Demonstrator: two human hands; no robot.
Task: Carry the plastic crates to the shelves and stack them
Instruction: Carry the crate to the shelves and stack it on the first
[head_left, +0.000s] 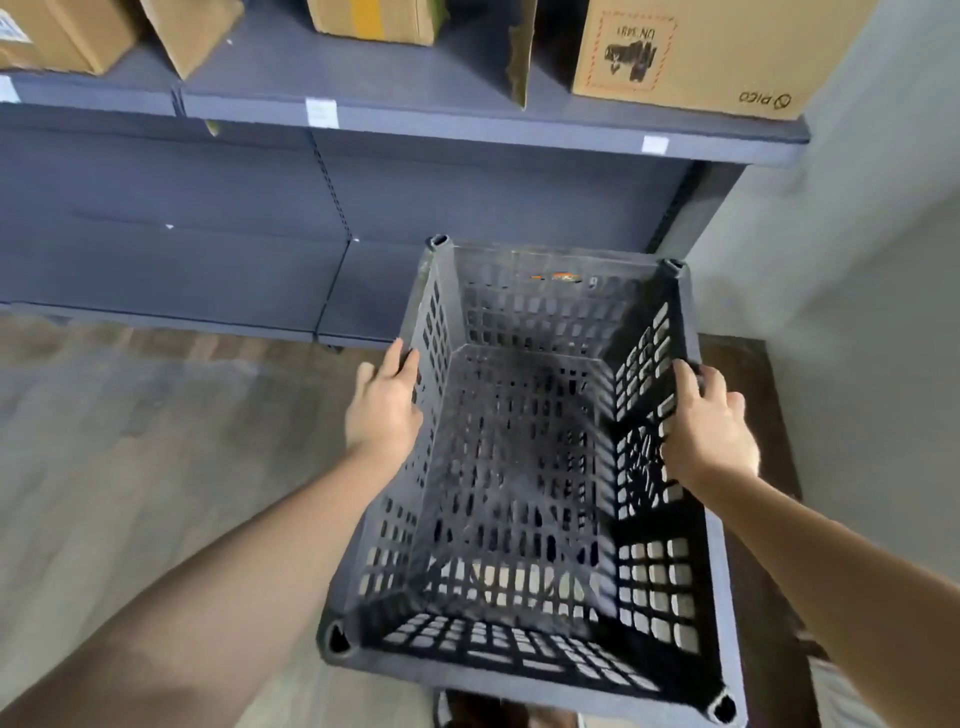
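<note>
Left hand (384, 405) and right hand (709, 431) gripping black plastic crate (519, 467) by opposite rims; best kept level, eased onto bottom shelf (208, 280).

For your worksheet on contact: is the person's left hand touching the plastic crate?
Touching. The head view shows the left hand on the left rim of the plastic crate, fingers curled over its edge.

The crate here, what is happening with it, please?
A person holds a dark plastic crate by its two long sides, the left hand on the left rim and the right hand on the right rim. The crate is empty and held above the floor, in front of grey shelves that carry cardboard boxes. It is not yet set down.
</note>
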